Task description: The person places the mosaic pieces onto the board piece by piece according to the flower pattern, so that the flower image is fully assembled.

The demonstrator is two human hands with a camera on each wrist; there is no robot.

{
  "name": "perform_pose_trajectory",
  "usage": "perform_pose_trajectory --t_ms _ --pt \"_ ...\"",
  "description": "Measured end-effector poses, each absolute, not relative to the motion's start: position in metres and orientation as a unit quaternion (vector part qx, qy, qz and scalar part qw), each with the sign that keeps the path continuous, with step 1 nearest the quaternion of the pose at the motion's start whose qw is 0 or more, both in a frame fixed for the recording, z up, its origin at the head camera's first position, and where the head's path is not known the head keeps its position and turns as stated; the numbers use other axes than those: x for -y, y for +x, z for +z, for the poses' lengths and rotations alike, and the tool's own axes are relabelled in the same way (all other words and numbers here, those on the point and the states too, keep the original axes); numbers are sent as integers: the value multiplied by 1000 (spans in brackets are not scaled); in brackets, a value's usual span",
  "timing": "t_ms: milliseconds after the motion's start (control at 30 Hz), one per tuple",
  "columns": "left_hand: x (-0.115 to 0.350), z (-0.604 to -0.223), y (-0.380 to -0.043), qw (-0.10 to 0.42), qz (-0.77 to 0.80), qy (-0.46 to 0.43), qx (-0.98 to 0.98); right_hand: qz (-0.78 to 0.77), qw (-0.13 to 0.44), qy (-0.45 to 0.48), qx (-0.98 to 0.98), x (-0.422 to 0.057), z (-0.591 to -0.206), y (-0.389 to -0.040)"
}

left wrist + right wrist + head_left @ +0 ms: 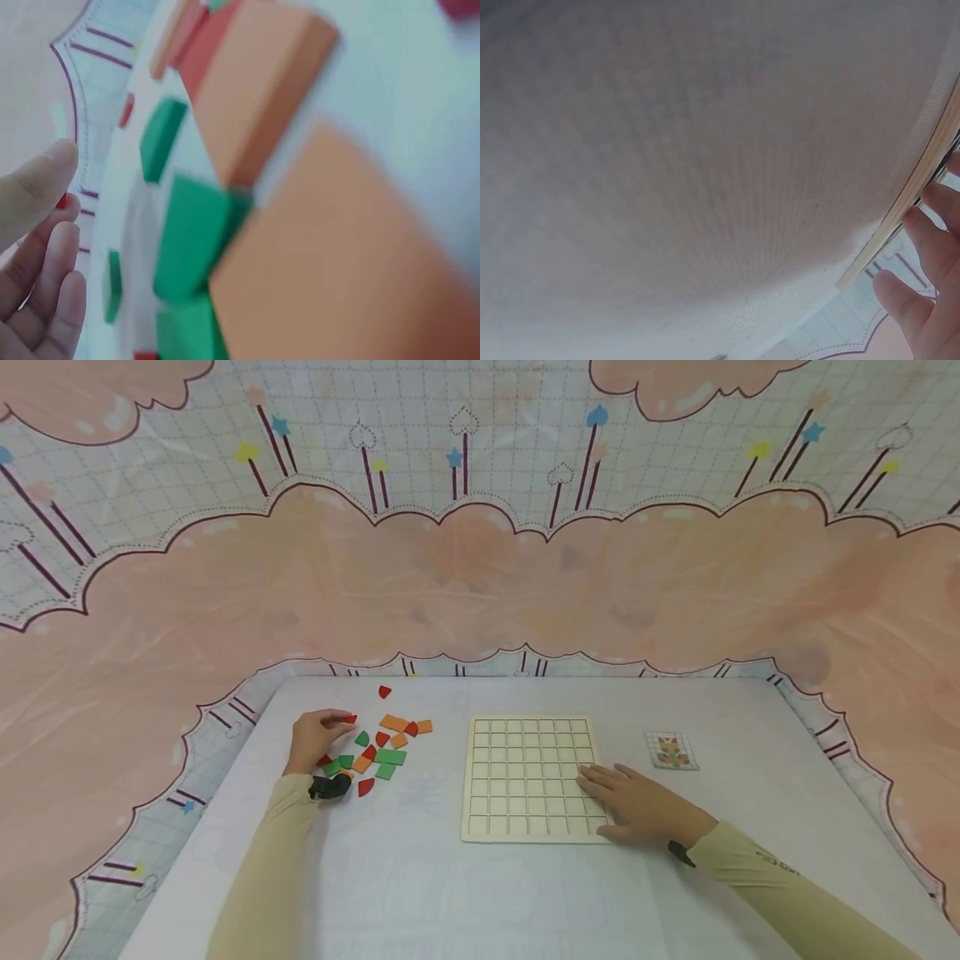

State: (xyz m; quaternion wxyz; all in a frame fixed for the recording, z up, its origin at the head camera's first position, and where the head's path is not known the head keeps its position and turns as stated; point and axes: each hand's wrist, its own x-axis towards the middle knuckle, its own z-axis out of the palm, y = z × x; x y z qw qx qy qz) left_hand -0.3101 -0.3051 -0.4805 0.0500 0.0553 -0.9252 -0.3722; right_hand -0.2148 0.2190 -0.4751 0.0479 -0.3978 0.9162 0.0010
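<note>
In the head view, the left hand (311, 742) pinches a red piece (350, 719) beside scattered flat tiles (391, 757), rectangular and curved-edged; the right hand (637, 806), fingers outstretched, rests on the right edge of a gridded board (467, 785). The left wrist view shows thick, smooth tiles; the right wrist view, the board's wood-like side.
</note>
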Motion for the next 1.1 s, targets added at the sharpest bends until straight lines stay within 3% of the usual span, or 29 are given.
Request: perform_pose_trajectory --t_ms 400,1100 --pt "256 -466 -299 93 -431 48 897 9 47 -396 -917 -220 -480 -216" --pt "121 -469 -292 81 -466 -45 880 4 30 -408 -912 -222 -481 -218"
